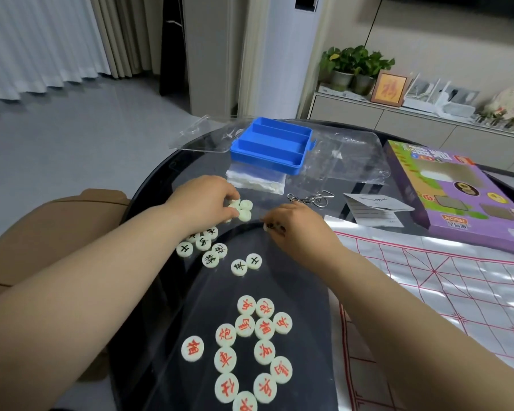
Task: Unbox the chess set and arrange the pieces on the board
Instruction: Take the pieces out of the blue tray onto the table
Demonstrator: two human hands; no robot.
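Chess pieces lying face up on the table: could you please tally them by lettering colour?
Red-lettered pieces: 13
Black-lettered pieces: 7, plus one half hidden by the left arm
Total: 20 in plain view

Tray [264, 163] is blue, board [428, 277] red-lined, perhaps silvery.

Open dark table top [279, 286] between black-marked pieces [211, 252] at left and red-marked pieces [250, 348] near; board sheet [445, 280] lies flat at right; far side crowded: blank-faced pieces [244, 211], small bag [255, 180], blue tray [272, 145], metal rings [309, 198] close together; purple box [457, 188] blocks far right corner.
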